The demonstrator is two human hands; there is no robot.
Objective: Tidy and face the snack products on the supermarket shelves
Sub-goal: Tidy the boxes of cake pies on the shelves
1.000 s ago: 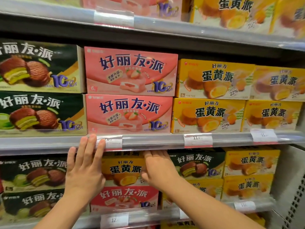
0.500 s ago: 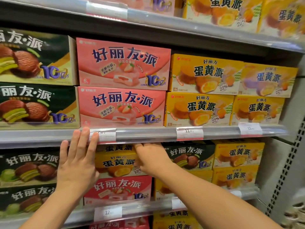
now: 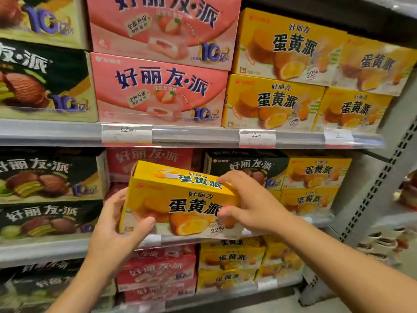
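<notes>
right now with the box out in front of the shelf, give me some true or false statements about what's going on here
1. Both hands hold the yellow box. True: the left hand grips its left end, the right hand its right end.
2. The held box is pink. False: it is yellow; pink boxes sit on the shelf above.
3. The box is tilted, its top face showing. True.
4. The yellow box is back in its shelf slot. False: it is held out in front of the shelf.
5. Price tags hang on the shelf rail. True.
</notes>
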